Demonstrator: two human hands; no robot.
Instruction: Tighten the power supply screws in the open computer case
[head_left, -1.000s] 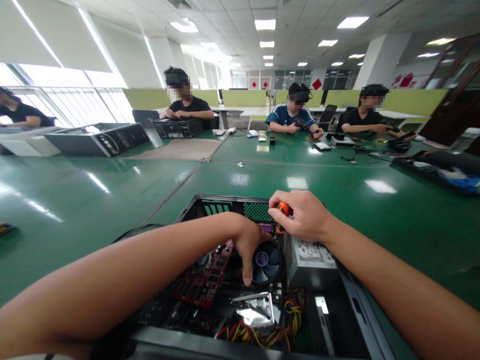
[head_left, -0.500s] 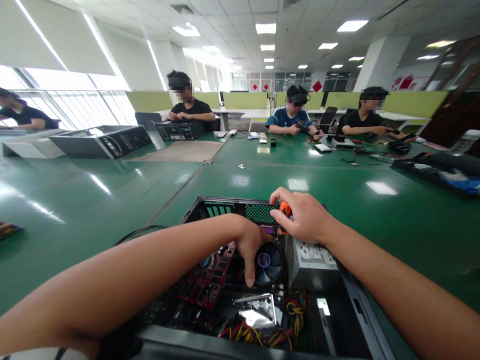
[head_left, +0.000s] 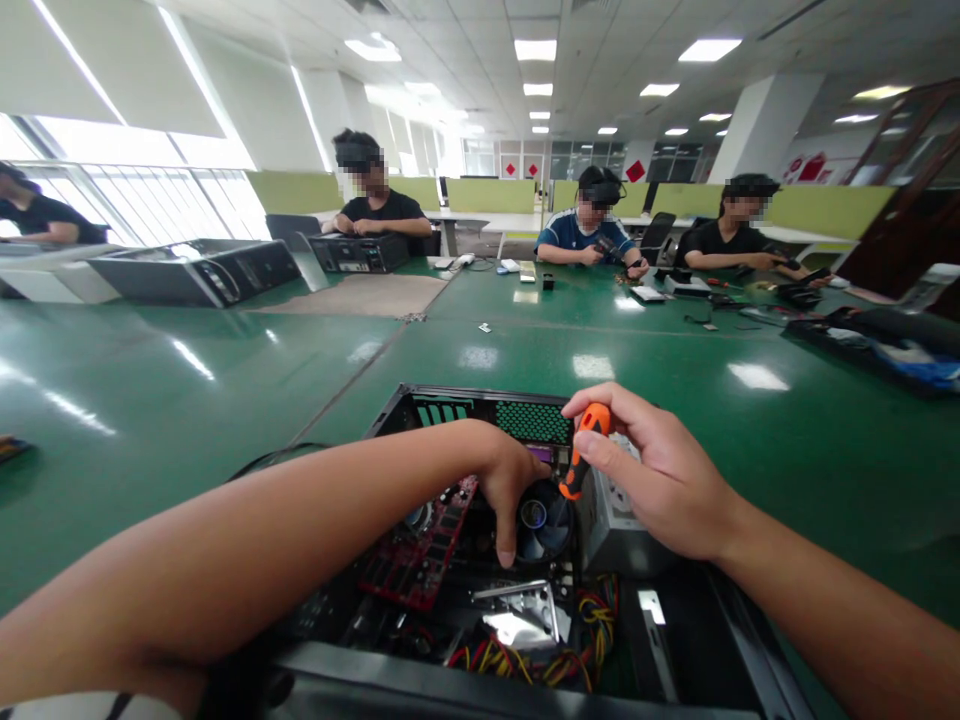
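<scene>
Right hand (head_left: 667,470) grips orange-black screwdriver (head_left: 591,450) over fan's (head_left: 546,522) right side, seemingly angled for reach. Left hand (head_left: 506,490), thumb and fingers spread at fan's left, perhaps steadying it inside near, open computer case (head_left: 360,665).

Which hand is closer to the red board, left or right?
Left. The left hand is just beside the red board, at the fan's edge. The right hand is farther off, past the fan, holding the orange tool.

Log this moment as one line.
left hand: beside cooling fan; right hand: holding orange screwdriver; below: open computer case; inside: red circuit board
</scene>
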